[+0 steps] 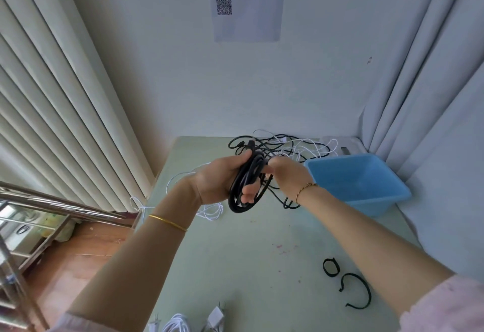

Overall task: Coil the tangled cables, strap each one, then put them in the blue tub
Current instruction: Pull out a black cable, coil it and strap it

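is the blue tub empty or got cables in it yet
Empty: the rectangular blue plastic tub shows only its bare floor inside, nothing lying in it.

A QR code [224, 5] on the wall sheet [247, 4] — its print is too small to read.

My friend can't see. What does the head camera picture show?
A left hand grips a coiled black cable above a table, while the right hand pinches its strand. A blue tub and two black straps lie nearby.
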